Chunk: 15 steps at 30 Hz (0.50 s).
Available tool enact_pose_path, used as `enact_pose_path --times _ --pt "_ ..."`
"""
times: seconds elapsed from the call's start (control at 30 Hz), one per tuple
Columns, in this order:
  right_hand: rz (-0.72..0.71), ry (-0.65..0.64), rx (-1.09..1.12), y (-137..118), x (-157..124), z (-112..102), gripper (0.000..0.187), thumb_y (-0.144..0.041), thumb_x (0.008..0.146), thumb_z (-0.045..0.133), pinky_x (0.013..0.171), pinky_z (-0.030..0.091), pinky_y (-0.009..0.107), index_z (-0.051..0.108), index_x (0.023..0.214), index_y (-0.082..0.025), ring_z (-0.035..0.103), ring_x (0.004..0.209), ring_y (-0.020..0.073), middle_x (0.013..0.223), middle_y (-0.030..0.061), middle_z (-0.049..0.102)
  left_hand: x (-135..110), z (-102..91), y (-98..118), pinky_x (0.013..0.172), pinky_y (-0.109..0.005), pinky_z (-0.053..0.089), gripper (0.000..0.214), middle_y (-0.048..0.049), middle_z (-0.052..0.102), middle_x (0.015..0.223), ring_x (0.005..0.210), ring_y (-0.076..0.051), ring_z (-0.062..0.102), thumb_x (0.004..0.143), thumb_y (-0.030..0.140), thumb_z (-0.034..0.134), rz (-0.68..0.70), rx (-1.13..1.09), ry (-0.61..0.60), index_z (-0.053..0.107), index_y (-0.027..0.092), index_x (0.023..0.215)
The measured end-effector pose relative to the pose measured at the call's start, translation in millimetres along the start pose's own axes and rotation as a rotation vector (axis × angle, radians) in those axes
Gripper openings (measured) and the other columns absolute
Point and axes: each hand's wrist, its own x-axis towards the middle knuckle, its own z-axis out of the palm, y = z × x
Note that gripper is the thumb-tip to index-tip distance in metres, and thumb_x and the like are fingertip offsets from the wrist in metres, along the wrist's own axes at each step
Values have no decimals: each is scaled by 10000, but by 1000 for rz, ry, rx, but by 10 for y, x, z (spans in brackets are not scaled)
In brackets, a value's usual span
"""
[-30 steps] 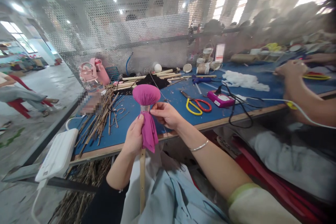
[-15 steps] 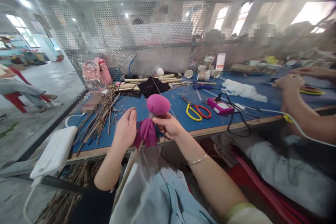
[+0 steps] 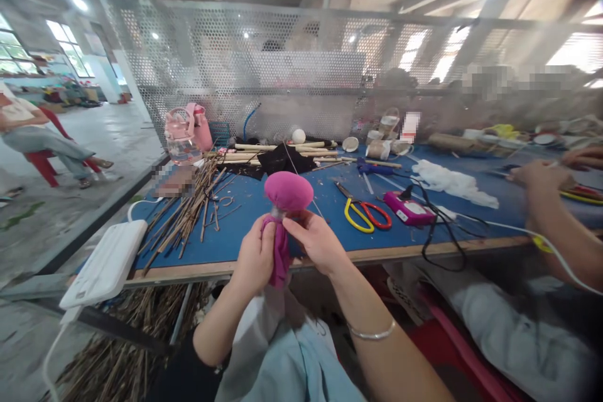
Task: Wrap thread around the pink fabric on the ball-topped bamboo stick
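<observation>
A magenta stretch cloth is drawn smoothly over a rounded, padded-looking form, gathered at a pale, tied-looking neck, with its loose end hanging below. My left hand is closed around this hanging end, just under the neck. From the other side, my right hand pinches at the neck, thumb against it and the other fingers partly hidden behind. A thin thread passes behind the rounded top, towards my right hand. Whether the fingers also grip the thread, I cannot tell.
Scissors with yellow and red handles lie right of my hands, beside a purple box with black cords. Dry twigs and a white power bank are at left. A co-worker's hand works at far right.
My left hand has moved in from the side and closed on the cloth's hanging end. The stick seen below the cloth no longer shows. My right hand stays at the neck.
</observation>
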Motion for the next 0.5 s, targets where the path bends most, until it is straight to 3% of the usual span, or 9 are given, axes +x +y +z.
enact_pose_path --times 0.1,0.23,0.5 --pt "27 -25 -88 -92 -116 -23 273 -381 625 732 415 319 205 631 669 -131 420 471 73 551 -12 545 -20 -97 66 836 -276 402 333 -73 645 984 905 -174 571 921 379 353 -28 -30 -8 563 155 1048" --pt "33 -55 54 -221 -256 14 285 -406 618 724 332 131 197 611 638 -146 184 337 28 372 -90 327 -75 -156 133 793 -268 411 335 -47 655 917 846 -171 573 903 409 380 -77 -82 -50 592 171 1007" --pt "58 -68 220 -141 -268 8 337 -416 566 768 322 81 174 555 595 -156 132 332 14 360 -114 245 -122 -211 238 808 -277 456 355 -46 683 910 845 -175 603 857 455 466 -170 -309 -75 644 169 971"
